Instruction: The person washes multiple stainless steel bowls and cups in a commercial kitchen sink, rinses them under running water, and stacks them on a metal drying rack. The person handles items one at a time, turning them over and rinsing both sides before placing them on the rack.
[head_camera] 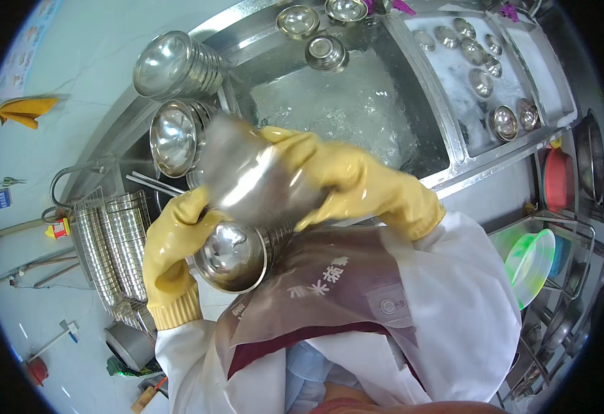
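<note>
Both hands wear yellow rubber gloves. My right hand point(333, 171) grips a metal bowl or stack of bowls point(250, 171), blurred by motion, in front of my chest. Beside its lower left side is my left hand point(180, 227), fingers curled near the rim of a stack of stainless-steel bowls point(232, 256) lying on its side against the apron; whether it holds that stack is unclear. Two more stacks of steel bowls, an upper one point(162, 64) and a lower one point(173, 138), lean sideways on the sink's left edge.
A water-filled sink basin point(333, 103) lies ahead, with an upturned bowl point(326, 53) at its far side. Small bowls sit in the foamy basin point(457, 88) to the right. Wire racks of stacked metal dishes point(113, 253) stand at left, a green plastic basin point(532, 269) at right.
</note>
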{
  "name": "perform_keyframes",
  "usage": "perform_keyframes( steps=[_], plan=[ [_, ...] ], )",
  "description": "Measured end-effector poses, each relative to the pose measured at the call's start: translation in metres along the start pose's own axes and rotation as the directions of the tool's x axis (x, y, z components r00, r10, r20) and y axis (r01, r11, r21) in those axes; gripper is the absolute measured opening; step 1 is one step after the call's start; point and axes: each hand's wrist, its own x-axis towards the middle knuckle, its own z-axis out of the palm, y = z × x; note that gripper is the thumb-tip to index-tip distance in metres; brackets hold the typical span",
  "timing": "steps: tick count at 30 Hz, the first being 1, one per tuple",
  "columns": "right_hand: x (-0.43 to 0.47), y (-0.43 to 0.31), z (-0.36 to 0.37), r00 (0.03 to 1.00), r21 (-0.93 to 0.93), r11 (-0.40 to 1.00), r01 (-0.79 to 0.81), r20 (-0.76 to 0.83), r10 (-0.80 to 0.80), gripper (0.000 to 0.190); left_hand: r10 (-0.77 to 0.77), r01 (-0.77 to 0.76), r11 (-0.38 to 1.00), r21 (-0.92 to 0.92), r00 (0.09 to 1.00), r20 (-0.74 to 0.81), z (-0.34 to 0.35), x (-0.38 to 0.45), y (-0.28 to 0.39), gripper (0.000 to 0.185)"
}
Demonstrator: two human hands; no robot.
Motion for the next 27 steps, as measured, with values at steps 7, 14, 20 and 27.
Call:
perform_keyframes(
  steps=[7, 14, 20, 27],
  plan=[
    [0.043, -0.005, 0.032, 0.952, -0.283, 0.909, 0.307, 0.099, -0.291, 0.044, -0.251, 0.364, 0.258, -0.895, 0.920, 0.302, 0.003, -0.005, -0.022, 0.091],
    [-0.046, 0.198, -0.079, 0.073, 0.474, 0.395, -0.787, -0.564, 0.822, 0.060, 0.017, 0.082, 0.607, -0.791, 0.993, 0.116, -0.010, 0.003, 0.020, 0.094],
    [-0.114, 0.320, -0.142, -0.356, 0.897, 0.440, -0.054, -0.428, 0.831, 0.069, 0.151, -0.044, 0.946, -0.322, 0.937, 0.315, -0.042, 0.030, 0.034, 0.056],
    [-0.078, 0.355, -0.156, -0.165, 0.816, 0.571, -0.092, -0.578, 0.799, 0.067, 0.028, 0.054, 0.898, -0.436, 0.983, 0.179, -0.026, 0.044, 0.045, 0.082]
  ],
)
